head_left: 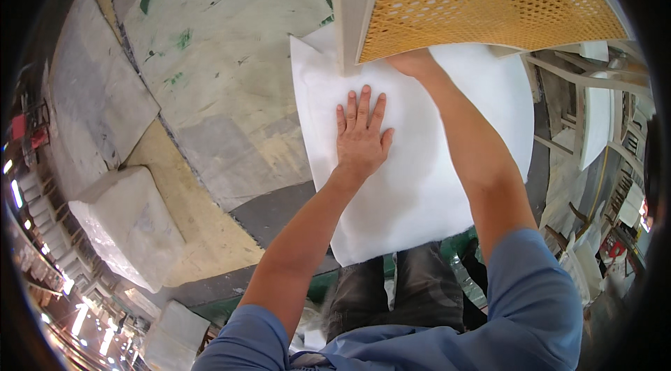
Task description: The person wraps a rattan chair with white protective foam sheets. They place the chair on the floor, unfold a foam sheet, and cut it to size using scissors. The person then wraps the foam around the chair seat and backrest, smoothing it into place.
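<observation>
A soft white sheet of padding [412, 196] lies over the work surface in front of me. My left hand [361, 137] rests palm down on it, fingers stretched and slightly spread, holding nothing. On the sheet's far part stands a white-framed piece of furniture with a yellow woven cane panel [482, 4]. Its pale upright leg [346, 22] comes down just beyond my left fingertips. My right hand [414, 63] reaches in under the lower edge of the cane panel. Its fingers are hidden behind the panel, so their grip does not show.
Worn sheets of cardboard [231, 77] cover the surface to the left. A block wrapped in clear plastic [129, 224] sits at the left near edge. White chair frames [594, 84] stand close by on the right. The surface's near edge runs just before my legs.
</observation>
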Tool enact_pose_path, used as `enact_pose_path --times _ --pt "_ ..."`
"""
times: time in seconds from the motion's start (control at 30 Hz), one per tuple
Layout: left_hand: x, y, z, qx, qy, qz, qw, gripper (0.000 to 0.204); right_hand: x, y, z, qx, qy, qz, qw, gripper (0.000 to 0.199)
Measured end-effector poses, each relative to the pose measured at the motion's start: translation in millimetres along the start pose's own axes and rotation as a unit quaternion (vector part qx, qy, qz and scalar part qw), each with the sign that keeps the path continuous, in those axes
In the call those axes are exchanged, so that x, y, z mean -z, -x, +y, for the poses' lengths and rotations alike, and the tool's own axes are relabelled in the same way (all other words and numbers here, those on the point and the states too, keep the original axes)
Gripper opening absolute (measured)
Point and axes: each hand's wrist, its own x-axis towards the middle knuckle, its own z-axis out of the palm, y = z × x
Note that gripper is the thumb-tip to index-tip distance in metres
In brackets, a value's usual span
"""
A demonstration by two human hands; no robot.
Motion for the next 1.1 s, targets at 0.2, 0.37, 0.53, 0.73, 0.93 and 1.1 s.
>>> enact_pose_path --times 0.2,0.37,0.53,0.73,0.93,1.1 --pt "0 -7 6 -0.001 0.101 0.073 0.992 0.069 12 0 4 0.024 0.024 0.060 0.998 0.038" --pt "1 -25 -6 0.100 0.111 0.155 0.977 0.066 6 23 -11 -0.024 0.188 0.029 0.981 0.038" --pt "-15 -41 -42 0.124 0.005 0.118 0.985 0.071 -18 73 -37 0.086 0.175 0.027 0.980 0.043" --pt "-13 -50 -21 0.108 0.045 0.078 0.990 0.072 9 57 -26 -0.022 0.221 -0.084 0.971 0.042" --pt "-1 71 33 0.087 0.033 0.077 0.993 0.071 33 154 -21 -0.066 0.173 0.055 0.981 0.051" --pt "-50 99 28 0.036 0.011 0.038 0.999 0.074 38 160 0 -0.070 0.195 0.073 0.976 0.057"
